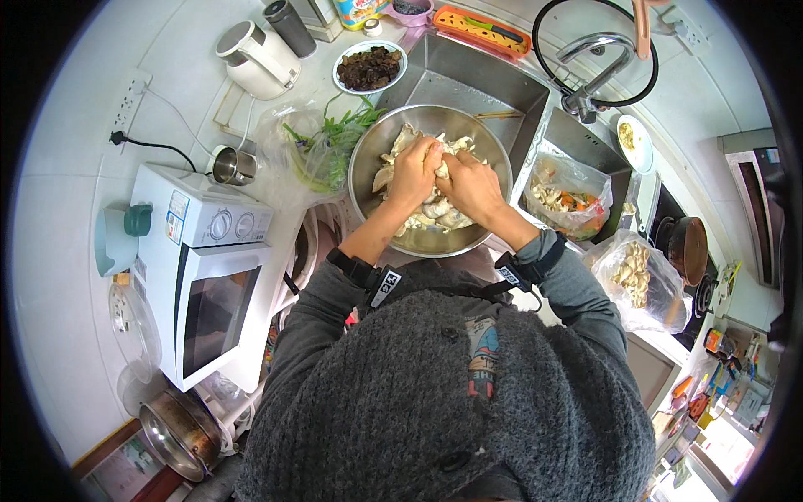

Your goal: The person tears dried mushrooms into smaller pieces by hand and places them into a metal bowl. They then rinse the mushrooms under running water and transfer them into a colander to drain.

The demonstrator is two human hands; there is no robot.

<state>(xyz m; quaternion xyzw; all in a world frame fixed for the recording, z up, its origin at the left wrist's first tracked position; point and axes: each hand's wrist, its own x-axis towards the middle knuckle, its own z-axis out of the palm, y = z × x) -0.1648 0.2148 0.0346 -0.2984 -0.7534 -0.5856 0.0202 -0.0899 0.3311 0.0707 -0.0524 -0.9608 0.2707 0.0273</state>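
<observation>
A wide stainless steel bowl stands before me, its far part over the sink. Pale oyster mushroom pieces lie in it. My left hand and my right hand meet above the middle of the bowl, fingers curled around a clump of mushroom pressed between them. Most of that clump is hidden by the fingers. Around the hands, more torn mushroom spreads over the bowl's bottom.
Left of the bowl lies a plastic bag of green vegetables; behind it is a plate of dark wood ear fungus. A scrap bag sits in the right sink basin, below the faucet. Another mushroom bag lies right. A microwave stands left.
</observation>
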